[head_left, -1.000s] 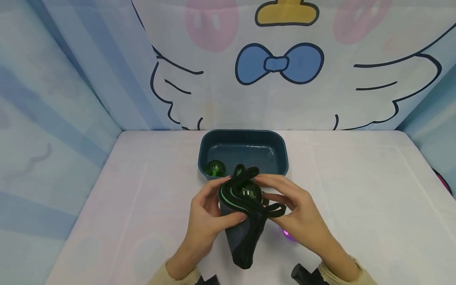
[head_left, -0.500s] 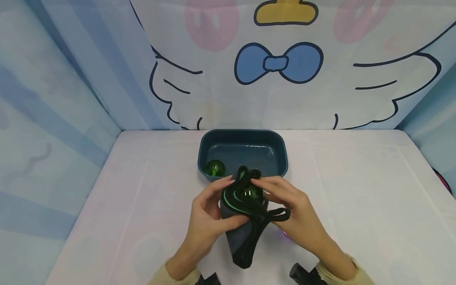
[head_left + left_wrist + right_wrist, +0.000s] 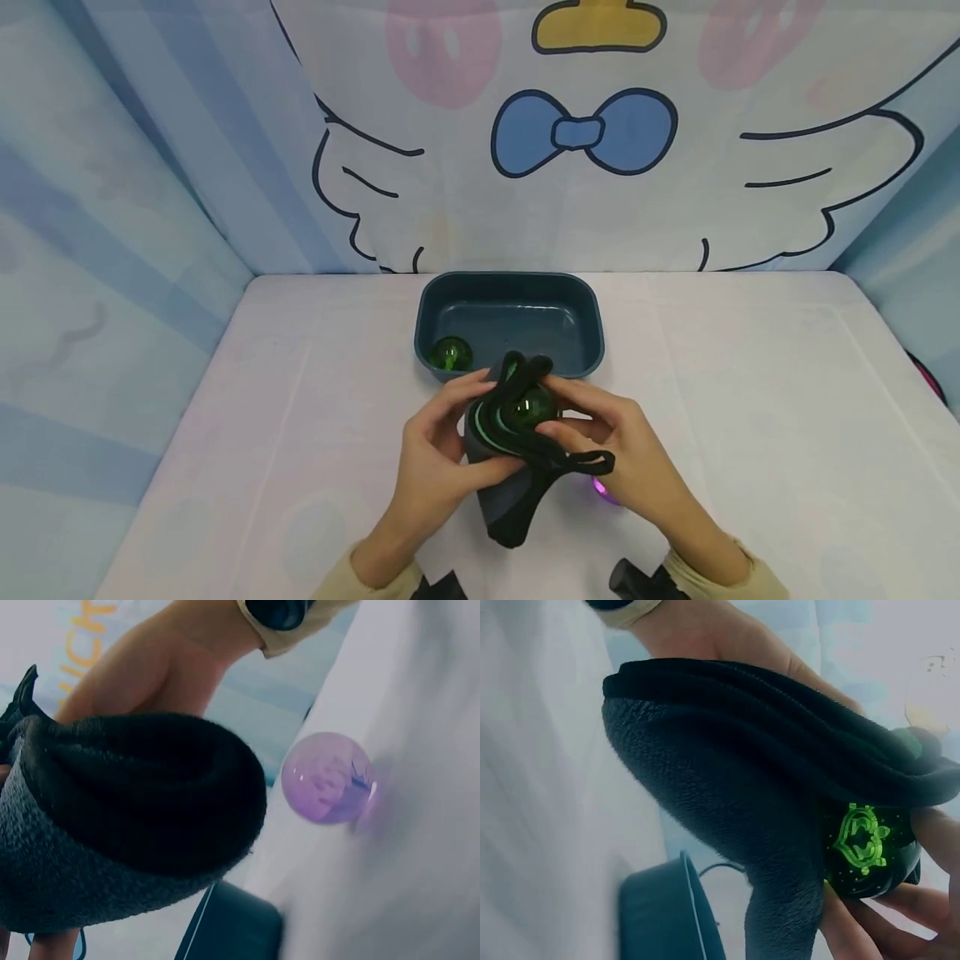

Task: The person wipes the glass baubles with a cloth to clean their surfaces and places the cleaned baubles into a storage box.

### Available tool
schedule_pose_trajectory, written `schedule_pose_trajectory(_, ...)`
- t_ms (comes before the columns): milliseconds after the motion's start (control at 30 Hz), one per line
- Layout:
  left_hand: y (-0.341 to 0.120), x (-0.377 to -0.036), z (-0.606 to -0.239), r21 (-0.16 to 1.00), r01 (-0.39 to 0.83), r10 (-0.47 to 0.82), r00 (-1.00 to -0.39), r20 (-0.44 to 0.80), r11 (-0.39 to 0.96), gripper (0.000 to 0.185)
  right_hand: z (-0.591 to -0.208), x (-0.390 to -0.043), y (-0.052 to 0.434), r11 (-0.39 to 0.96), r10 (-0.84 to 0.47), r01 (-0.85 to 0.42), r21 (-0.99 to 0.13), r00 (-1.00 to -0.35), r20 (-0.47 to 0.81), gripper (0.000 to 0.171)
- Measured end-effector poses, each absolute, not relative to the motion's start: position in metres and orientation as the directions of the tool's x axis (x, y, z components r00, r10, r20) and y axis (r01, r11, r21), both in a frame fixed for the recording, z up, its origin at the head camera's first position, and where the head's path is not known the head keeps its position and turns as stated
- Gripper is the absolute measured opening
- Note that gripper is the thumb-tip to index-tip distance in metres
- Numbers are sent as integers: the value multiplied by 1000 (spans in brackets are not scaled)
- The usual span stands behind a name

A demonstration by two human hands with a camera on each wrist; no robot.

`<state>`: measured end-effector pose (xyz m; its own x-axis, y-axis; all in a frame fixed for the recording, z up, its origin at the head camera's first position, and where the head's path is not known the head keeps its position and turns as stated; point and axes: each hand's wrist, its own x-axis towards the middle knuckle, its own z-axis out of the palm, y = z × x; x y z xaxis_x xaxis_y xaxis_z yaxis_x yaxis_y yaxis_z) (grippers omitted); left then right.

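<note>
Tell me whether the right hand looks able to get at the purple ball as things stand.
Probably yes, if it lets go first: the right hand is holding a green ball at the dark cloth, but the purple ball rests nearby on the table with no obstacle showing.

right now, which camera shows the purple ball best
The left wrist view: the purple ball shows whole there. The head view shows only a sliver beside the right hand; the right wrist view shows none of it.
</note>
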<state>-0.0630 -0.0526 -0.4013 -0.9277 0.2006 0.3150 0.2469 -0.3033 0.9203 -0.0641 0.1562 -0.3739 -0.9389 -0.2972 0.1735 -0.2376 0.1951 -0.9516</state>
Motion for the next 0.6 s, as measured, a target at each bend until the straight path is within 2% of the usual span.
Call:
schedule_pose_trajectory(200,-55,-62,-400,922,177,192,-948,254,-344,68,-372,-64,157,149,-310,-306,-940,-918,249,53)
schedule_pose_trajectory(333,-57,-62,-397,921,143,215,-949,231,-362,71,-370,-66,160,109,-359,-384,-917,-875,324,71)
schedule_pose_trajectory(467,-58,-63,-397,921,107,226,-953,203,-376,73,-370,-67,160,219,-387,-563,-797,-800,459,82)
schedule_pose_trajectory(500,-59,-64,-397,921,96,227,-954,193,-379,72,-370,-67,160,256,-383,-607,-753,-779,498,81)
schedule_pose_trajectory(600,-59,-64,-397,920,88,241,-952,191,-382,70,-371,-68,159,333,-368,-704,-627,-709,601,55)
